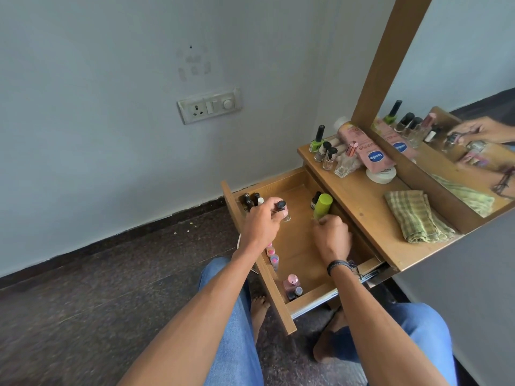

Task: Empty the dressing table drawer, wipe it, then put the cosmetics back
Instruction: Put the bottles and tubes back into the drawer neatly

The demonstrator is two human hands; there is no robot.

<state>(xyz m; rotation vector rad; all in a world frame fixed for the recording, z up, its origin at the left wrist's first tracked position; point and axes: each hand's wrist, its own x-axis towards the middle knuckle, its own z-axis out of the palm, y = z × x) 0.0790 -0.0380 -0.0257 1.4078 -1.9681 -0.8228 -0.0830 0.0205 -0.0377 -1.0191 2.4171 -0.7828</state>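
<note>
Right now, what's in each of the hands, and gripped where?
Left hand pinches a small black-capped bottle just below the cap. Right hand grips the green bottle by its lower end.

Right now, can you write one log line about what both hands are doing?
drawer: open, bottles inside | left hand: holds black-capped bottle | right hand: grips green bottle | cloth: folded on tabletop

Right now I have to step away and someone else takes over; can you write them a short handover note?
Left hand holds a small black-capped bottle over the open drawer. Right hand grips a green bottle inside it. More bottles line the drawer's front wall; other bottles, a tube and a jar sit on the tabletop near the folded cloth. Drawer partly filled; wiped or not, cannot tell.
</note>
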